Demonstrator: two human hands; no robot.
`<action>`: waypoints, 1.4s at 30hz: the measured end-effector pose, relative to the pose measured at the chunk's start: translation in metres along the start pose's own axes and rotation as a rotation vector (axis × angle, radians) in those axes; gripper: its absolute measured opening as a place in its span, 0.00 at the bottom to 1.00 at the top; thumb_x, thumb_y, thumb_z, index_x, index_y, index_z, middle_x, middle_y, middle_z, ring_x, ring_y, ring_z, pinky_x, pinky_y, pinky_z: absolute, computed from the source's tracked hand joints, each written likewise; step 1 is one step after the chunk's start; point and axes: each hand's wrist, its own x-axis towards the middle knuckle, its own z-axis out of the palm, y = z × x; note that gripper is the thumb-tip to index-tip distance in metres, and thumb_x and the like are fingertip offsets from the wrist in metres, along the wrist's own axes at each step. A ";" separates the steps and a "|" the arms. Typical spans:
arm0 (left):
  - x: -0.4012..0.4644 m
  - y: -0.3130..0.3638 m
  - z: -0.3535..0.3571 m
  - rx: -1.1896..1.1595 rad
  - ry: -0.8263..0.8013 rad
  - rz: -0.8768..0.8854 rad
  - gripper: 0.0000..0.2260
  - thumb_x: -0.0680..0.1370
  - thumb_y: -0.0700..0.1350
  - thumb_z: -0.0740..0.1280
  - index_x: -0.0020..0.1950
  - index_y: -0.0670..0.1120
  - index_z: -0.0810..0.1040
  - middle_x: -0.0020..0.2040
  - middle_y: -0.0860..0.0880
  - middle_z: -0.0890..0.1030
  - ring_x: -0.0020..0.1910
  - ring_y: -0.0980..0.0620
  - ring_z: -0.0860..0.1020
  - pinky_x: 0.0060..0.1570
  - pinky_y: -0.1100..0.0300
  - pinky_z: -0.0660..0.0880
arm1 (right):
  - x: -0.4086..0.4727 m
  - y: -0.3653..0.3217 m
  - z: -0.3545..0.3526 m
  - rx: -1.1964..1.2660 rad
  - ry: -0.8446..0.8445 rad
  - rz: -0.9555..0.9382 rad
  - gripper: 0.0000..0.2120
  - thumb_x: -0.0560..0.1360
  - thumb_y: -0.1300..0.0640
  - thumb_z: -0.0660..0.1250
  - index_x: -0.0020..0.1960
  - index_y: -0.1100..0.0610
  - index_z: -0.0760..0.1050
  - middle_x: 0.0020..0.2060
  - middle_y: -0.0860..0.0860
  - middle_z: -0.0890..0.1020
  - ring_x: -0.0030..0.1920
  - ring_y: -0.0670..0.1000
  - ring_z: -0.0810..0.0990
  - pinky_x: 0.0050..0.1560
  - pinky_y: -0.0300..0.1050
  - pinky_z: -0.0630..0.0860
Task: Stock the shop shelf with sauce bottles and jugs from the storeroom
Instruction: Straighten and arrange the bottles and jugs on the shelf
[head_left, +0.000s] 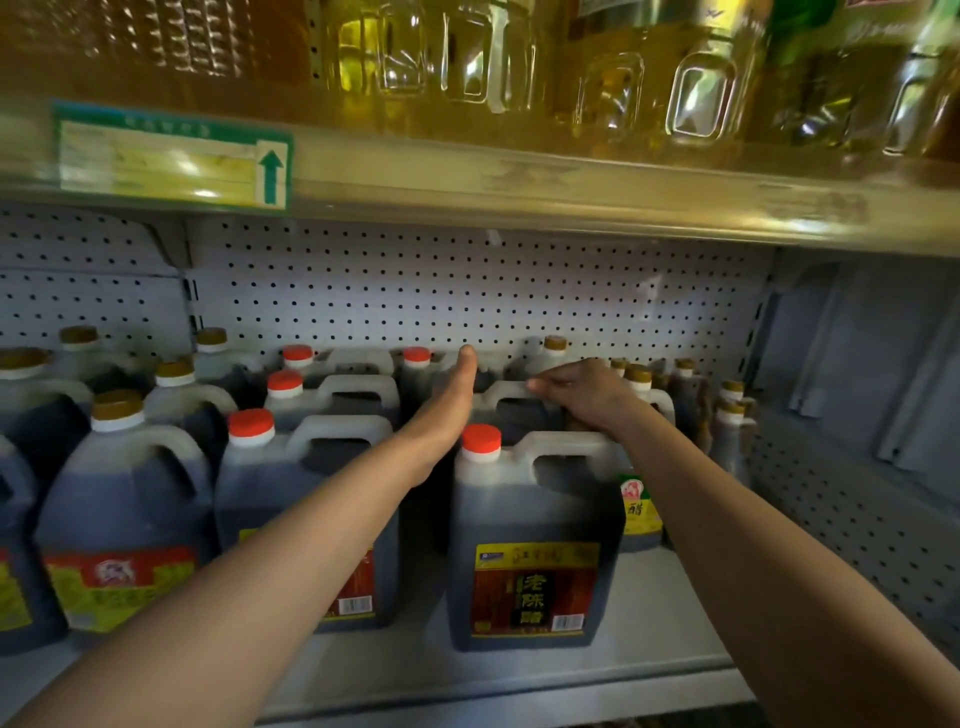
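Dark jug, second back near the shelf's right end, is held by its handle in the right grip; the left grip is laid flat, fingers straight, beside it.

Metal shop shelving, perforated back panel

A white pegboard back panel stood behind the grey lower shelf. The upper shelf edge carried a green-bordered price label. Lighting was dim and warm.
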 end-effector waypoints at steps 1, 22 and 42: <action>-0.001 0.001 -0.001 0.012 -0.011 0.007 0.34 0.80 0.70 0.46 0.80 0.53 0.58 0.80 0.49 0.58 0.79 0.50 0.57 0.77 0.51 0.53 | 0.001 -0.001 0.001 0.019 0.004 0.007 0.16 0.77 0.44 0.72 0.62 0.49 0.83 0.48 0.48 0.82 0.50 0.49 0.78 0.51 0.42 0.73; 0.003 -0.006 -0.005 0.135 0.076 -0.014 0.36 0.79 0.70 0.44 0.82 0.52 0.49 0.82 0.48 0.48 0.81 0.48 0.46 0.78 0.43 0.47 | 0.010 -0.011 0.010 0.057 -0.054 0.008 0.14 0.77 0.44 0.72 0.60 0.48 0.83 0.37 0.46 0.80 0.37 0.47 0.78 0.33 0.38 0.74; -0.005 -0.002 -0.004 0.121 0.137 -0.025 0.35 0.80 0.69 0.45 0.81 0.50 0.54 0.81 0.45 0.54 0.80 0.45 0.52 0.77 0.44 0.51 | 0.010 -0.011 0.012 -0.053 -0.034 -0.041 0.19 0.76 0.39 0.70 0.60 0.50 0.84 0.43 0.47 0.83 0.49 0.50 0.81 0.53 0.44 0.77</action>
